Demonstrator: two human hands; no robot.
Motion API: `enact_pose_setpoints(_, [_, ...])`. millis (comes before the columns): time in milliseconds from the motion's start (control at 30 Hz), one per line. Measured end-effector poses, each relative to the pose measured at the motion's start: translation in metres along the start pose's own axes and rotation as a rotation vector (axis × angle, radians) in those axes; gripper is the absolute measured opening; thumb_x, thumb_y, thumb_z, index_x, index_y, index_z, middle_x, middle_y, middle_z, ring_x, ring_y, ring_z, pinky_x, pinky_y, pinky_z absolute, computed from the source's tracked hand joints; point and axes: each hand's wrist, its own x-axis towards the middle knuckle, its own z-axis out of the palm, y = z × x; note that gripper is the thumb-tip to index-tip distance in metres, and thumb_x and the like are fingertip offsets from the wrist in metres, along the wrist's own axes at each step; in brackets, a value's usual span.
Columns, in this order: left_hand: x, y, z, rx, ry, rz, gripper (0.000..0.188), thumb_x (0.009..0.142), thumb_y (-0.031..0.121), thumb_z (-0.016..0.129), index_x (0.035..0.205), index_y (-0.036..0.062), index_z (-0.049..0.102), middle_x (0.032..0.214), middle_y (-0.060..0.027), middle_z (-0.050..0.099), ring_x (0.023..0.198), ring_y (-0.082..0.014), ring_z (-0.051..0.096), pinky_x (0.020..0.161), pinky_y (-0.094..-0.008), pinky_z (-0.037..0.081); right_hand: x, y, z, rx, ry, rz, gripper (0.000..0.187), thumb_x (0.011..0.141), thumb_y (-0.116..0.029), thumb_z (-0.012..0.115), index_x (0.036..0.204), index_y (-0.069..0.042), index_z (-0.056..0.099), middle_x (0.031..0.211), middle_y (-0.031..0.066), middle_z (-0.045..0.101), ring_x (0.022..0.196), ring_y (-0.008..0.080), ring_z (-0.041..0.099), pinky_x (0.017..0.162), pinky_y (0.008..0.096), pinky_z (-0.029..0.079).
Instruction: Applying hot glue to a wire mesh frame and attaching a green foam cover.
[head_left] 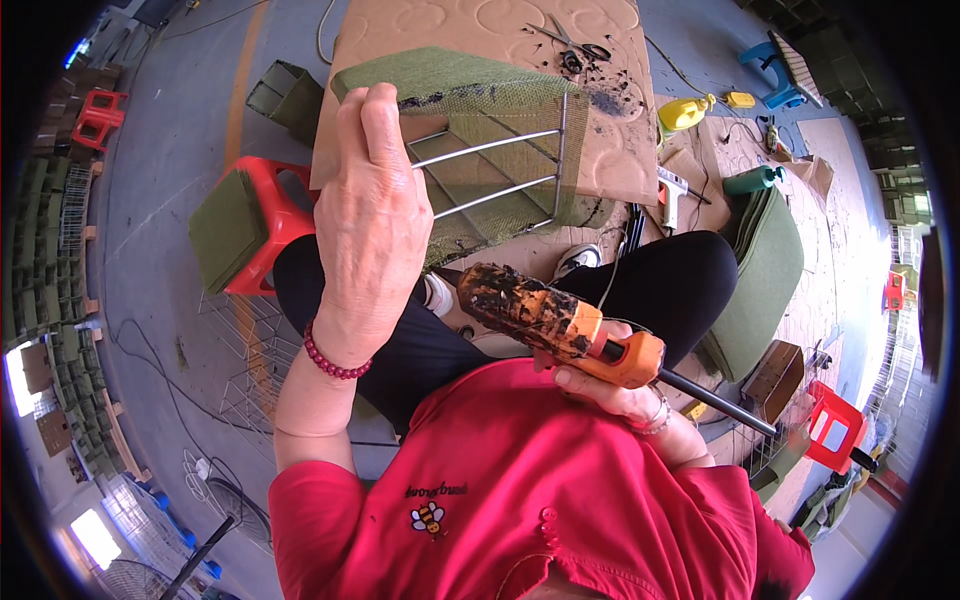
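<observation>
My left hand (375,200) grips the near-left edge of a box of green woven fabric (440,75) with a metal wire frame (490,150) inside it. The box is tilted over the cardboard, and a dark glue-like line runs along its inner edge. In my right hand (610,395), close to my body, is an orange hot glue gun (540,312), smeared black and brown. A black glue stick (715,398) juts out of its rear end. The gun's front end points toward the box, apart from it. My right fingers are partly hidden behind the gun.
Scissors (570,45) and black scraps lie on the cardboard surface (400,35). A white glue gun (672,195), a yellow bottle (685,112) and a green bottle (752,180) sit to the right, beside stacked green sheets (765,275). On the left, a red stool (270,225) bears more sheets.
</observation>
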Motion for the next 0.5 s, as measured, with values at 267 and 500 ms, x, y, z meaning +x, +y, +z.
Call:
enact_pose_setpoints(267, [0.001, -0.004, -0.001, 0.094, 0.021, 0.071, 0.046, 0.084, -0.004, 0.058, 0.124, 0.0033, 0.039, 0.122, -0.0167, 0.051, 0.08, -0.0349, 0.07, 0.066, -0.0373, 0.062, -0.009, 0.0, -0.005, 0.079, 0.086, 0.072, 0.015, 0.085, -0.013, 0.073, 0.097, -0.005, 0.067, 0.088, 0.0037, 0.066, 0.081, 0.0166, 0.063, 0.073, 0.0308, 0.051])
enact_pose_setpoints(500, [0.002, -0.005, 0.0, 0.074, 0.023, 0.068, 0.046, 0.083, -0.004, 0.059, 0.124, 0.003, 0.04, 0.121, -0.0167, 0.052, 0.082, -0.0345, 0.07, 0.067, -0.0366, 0.062, -0.015, 0.002, -0.008, 0.289, 0.23, 0.026, 0.017, 0.086, -0.008, 0.07, 0.102, -0.005, 0.066, 0.089, 0.0005, 0.064, 0.083, 0.011, 0.06, 0.073, 0.0279, 0.048])
